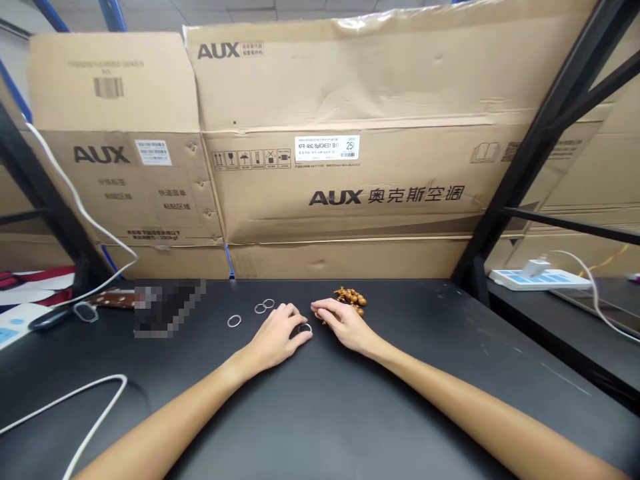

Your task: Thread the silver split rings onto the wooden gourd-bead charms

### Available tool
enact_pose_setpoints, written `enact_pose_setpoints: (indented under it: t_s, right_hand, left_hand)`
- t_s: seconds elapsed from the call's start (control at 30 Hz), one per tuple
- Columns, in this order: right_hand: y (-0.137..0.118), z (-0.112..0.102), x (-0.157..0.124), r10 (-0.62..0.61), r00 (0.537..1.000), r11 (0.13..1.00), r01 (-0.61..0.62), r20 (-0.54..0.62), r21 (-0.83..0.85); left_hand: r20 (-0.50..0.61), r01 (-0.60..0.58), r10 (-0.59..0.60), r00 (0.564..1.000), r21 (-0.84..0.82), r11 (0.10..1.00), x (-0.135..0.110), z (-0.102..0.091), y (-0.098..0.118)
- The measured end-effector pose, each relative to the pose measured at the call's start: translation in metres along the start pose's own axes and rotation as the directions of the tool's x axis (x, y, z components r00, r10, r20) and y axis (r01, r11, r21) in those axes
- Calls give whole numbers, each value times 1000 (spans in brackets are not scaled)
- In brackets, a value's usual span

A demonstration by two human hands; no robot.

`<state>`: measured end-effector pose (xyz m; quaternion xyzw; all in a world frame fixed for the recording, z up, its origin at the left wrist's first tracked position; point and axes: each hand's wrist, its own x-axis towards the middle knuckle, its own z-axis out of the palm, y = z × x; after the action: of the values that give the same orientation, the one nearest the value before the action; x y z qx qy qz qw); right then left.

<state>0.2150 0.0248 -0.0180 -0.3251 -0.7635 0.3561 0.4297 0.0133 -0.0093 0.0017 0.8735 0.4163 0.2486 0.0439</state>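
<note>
My left hand (280, 337) is closed, with a metal ring (306, 327) between its thumb and fingers, low over the black tabletop. Beside it lie three more thin metal rings, one ring (235, 321) apart and a ring (261, 308) touching another ring (269, 303). My right hand (347, 325) is closed too, fingertips pinched around a small brown piece that is mostly hidden under them. Just behind that hand sits a pile of small glossy brown beaded charms (354, 297), partly covered by it.
Large cardboard boxes (340, 93) stand along the back. Black shelf posts (525, 133) flank the table (310, 413). At left lie a white cable (100, 417), a brown patterned pouch (113, 298) and a blurred-out dark object (167, 310). A power strip (545, 279) rests at right.
</note>
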Motion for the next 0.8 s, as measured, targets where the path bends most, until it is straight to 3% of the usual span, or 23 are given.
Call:
enact_pose_setpoints:
  t_s: [0.1,0.33,0.47,0.57,0.7,0.8]
  right_hand:
    - [0,2,0,16,1000,1000,-16,3,21]
    - [5,3,2,88,996,963,-79,-26,257]
    - [5,2,3,150,988,941,-137,-19,310]
    - [1,0,1,122,992,963,-110,-35,246]
    - [-3,-4,-1,77,991,996,-82,-111,-37]
    - [-2,-4,-1,90,988,996,-90,-129,5]
  left_hand:
    - [16,46,-45,999,-52,998,1,2,-1]
    - [33,48,-43,999,-178,983,4,0,2]
    - [38,124,-118,992,-304,945,4,2,1]
    - [49,196,-193,980,-420,886,5,1,-1]
    - [103,288,-283,954,-586,757,7,-2,-2]
    - [162,345,-323,932,-665,663,9,-5,-2]
